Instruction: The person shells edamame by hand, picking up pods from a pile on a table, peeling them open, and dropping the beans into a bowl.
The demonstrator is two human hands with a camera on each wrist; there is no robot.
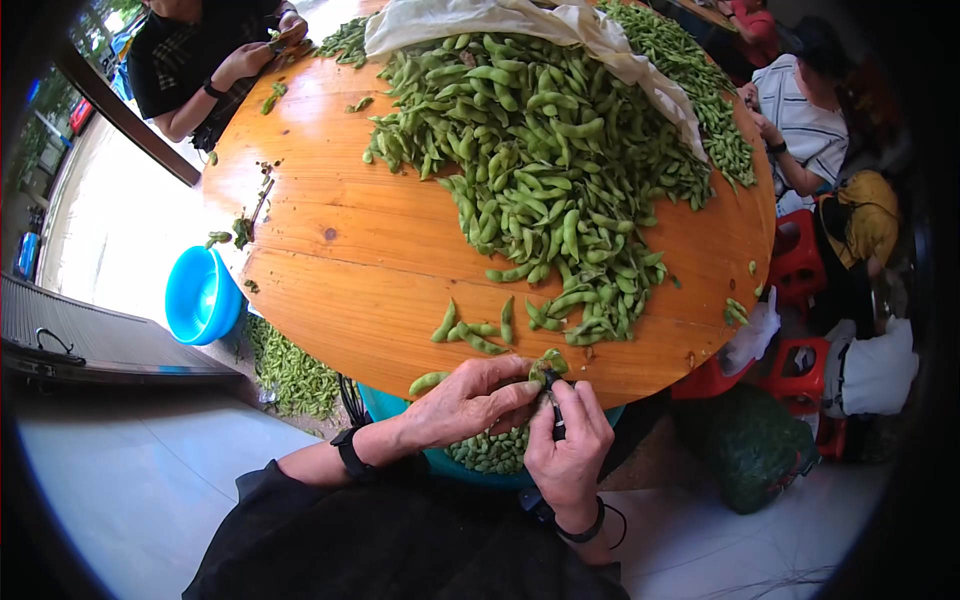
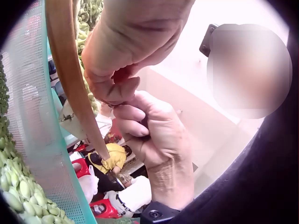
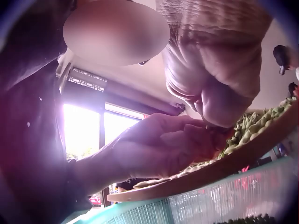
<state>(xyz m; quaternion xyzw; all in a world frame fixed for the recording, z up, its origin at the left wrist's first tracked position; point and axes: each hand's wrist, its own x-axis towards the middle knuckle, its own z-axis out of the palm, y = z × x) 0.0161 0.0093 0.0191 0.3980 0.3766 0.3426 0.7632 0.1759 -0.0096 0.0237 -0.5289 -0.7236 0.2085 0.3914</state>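
Note:
Over the table's near edge, my left hand [image 1: 470, 400] pinches a green soybean pod [image 1: 547, 364] between thumb and fingers. My right hand [image 1: 570, 455] grips a small black-handled tool [image 1: 558, 425], its upper end right at the pod. Fingertips of both hands meet there; in the wrist views the pod and tool are largely hidden behind them. Below the hands stands a teal mesh basket [image 2: 60, 158] holding shelled green beans [image 1: 490, 452]. Several loose pods [image 1: 480, 330] lie on the wood just beyond the left hand.
A big heap of pods [image 1: 560, 150] covers much of the round wooden table [image 1: 330, 270], with a pale cloth [image 1: 480, 20] behind. A blue basin [image 1: 203, 297] and more pods [image 1: 290, 370] are at left. Other people sit around; red stools [image 1: 797, 255] stand at right.

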